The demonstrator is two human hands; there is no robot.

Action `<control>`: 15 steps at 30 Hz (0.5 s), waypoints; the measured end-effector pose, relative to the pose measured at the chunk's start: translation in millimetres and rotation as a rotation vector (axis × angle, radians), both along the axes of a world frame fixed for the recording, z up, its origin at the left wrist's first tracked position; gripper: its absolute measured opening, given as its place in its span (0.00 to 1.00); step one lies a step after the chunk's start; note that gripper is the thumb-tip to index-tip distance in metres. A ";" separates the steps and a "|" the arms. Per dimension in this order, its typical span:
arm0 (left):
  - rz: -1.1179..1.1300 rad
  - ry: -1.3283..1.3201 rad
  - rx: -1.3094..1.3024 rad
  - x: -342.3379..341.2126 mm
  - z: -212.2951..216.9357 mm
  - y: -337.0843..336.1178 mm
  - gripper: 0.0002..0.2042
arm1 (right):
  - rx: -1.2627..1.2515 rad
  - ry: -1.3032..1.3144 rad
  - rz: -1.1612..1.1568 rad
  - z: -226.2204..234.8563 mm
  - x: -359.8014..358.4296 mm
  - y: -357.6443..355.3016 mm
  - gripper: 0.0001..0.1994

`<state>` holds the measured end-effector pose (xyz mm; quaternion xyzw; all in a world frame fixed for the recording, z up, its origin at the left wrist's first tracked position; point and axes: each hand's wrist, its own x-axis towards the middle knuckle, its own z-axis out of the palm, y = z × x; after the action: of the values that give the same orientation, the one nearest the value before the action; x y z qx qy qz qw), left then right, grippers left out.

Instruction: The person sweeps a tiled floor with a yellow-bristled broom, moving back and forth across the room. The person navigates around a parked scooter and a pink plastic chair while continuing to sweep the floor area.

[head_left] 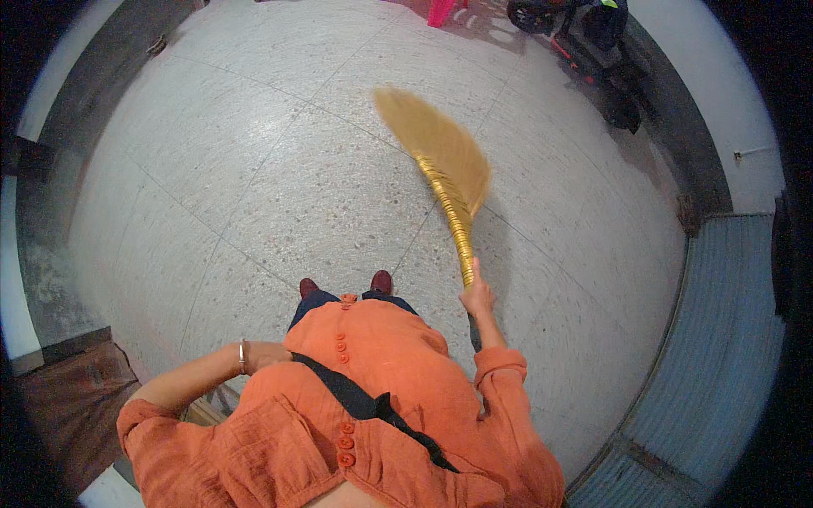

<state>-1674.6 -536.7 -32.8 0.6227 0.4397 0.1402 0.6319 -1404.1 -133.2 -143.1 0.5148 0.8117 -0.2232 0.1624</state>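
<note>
A soft grass broom [445,144] with a fan of tan bristles and a gold-wrapped neck reaches out ahead of me, its bristle end over the speckled floor. My right hand [478,298] is closed round its handle, just behind the gold wrapping, with the index finger lying along it. A dark stretch of handle shows below the hand. My left hand [269,354] is bent in at my waist, against the orange shirt, beside a black strap [339,385]. Its fingers are hidden.
Pale speckled floor [229,161] with thin joint lines spreads around my feet. A dark wheeled vehicle [593,55] stands at the far right, near a pink item [440,12]. A blue-grey corrugated surface [716,339] runs along the right. Brown cloth [72,406] lies at lower left.
</note>
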 end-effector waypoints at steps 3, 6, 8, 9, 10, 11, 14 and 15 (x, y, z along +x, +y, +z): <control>-0.088 0.057 -0.013 4.2 9.5 19.6 0.14 | -0.155 0.318 -0.260 -18.6 20.9 30.0 0.46; -0.027 0.044 -0.043 4.9 3.0 15.0 0.14 | -0.273 0.484 -0.491 -36.5 19.2 58.6 0.39; 0.057 0.017 -0.018 5.7 -11.1 7.2 0.14 | -0.232 0.476 -0.575 -74.9 25.4 85.7 0.28; 0.049 0.003 -0.044 4.4 -5.4 12.2 0.14 | -0.278 0.490 -0.643 -78.5 18.3 91.4 0.28; 0.038 -0.014 -0.069 1.8 6.2 20.9 0.14 | -0.321 0.501 -0.715 -80.8 11.2 97.8 0.27; 0.025 -0.032 -0.094 -2.0 12.3 26.5 0.14 | -0.364 0.511 -0.788 -82.6 3.6 103.3 0.26; -0.304 0.149 -0.238 -22.9 9.8 39.0 0.18 | -0.262 0.443 -0.790 -130.9 -3.5 122.4 0.23; -0.216 0.119 -0.196 -25.9 9.0 38.0 0.16 | -0.365 0.448 -0.755 -124.7 -21.4 119.2 0.23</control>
<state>-1700.5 -498.7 -23.8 0.6090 0.4184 -0.0093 0.6738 -1425.5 -14.0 -267.8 0.6760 0.5303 -0.5111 -0.0210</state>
